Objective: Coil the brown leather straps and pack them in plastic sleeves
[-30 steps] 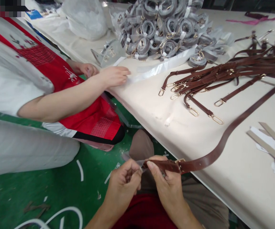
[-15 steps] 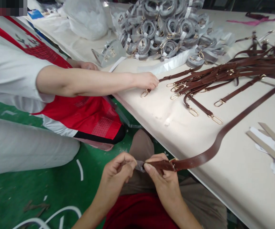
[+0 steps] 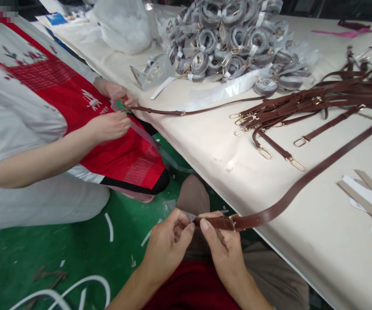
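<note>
Left hand (image 3: 168, 247): closed, fingers curled, pinching at a piece of clear plastic film (image 3: 189, 215) where it meets the strap end; cannot tell whether it also grips leather.
Right hand (image 3: 222, 254): closed, thumb and fingers gripping a brown leather strap (image 3: 269, 207) just short of its metal buckle (image 3: 234, 223).
Strap position: held above the person's lap, off the counter; the long free end lies across the counter (image 3: 205, 146) and runs up to the right edge of view.
Co-worker: seated to the left in a white shirt and red apron (image 3: 124, 161).
Co-worker's hands: one hand (image 3: 116, 91) holds a thin brown strap (image 3: 186, 112) stretched across the counter; the other hand (image 3: 108, 125) rests near a clear plastic strip (image 3: 143, 138).
Counter, far right: bundled brown straps (image 3: 302, 105) with gold swivel clasps (image 3: 265, 153).
Counter, far side: heap of grey coiled straps in plastic wrap (image 3: 224, 43), beside a white plastic bag (image 3: 123, 28).
Counter, near right: beige card strips on white paper (image 3: 366, 202).
Floor: green, with white trim scraps (image 3: 85, 288).
</note>
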A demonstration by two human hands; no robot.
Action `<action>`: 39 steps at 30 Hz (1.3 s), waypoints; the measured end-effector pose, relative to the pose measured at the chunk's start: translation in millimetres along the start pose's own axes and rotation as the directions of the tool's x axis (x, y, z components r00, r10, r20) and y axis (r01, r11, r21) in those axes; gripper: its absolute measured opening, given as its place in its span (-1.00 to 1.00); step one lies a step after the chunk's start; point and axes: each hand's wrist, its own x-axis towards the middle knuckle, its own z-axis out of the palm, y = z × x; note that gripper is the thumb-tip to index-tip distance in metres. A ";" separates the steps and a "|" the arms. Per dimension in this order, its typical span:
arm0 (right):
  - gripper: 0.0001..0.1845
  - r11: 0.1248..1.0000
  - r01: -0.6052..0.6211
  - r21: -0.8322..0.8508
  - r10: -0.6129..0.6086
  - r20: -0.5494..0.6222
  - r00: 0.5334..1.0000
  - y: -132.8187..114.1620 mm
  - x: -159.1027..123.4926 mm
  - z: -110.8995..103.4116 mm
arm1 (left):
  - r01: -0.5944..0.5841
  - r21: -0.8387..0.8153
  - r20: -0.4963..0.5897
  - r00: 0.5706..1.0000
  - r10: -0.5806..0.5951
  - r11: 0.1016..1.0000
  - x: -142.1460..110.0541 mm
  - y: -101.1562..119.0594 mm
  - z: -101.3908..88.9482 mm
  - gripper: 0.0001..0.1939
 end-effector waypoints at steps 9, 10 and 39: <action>-0.84 0.998 0.068 0.008 -0.068 -0.034 0.997 -2.5 1.7 4.3 | -0.114 -0.003 -0.050 0.992 0.114 0.993 -5.5 0.8 1.7 -0.73; -0.86 0.996 0.041 0.074 -0.039 -0.032 0.999 -2.0 2.1 5.2 | -0.134 -0.016 -0.050 0.990 0.133 0.991 -4.6 1.5 1.5 -0.74; -0.74 0.888 -0.190 0.419 0.207 0.004 0.978 -35.6 5.5 -0.3 | 0.127 -0.479 0.118 0.990 -0.079 0.869 -12.9 4.5 -14.1 -0.73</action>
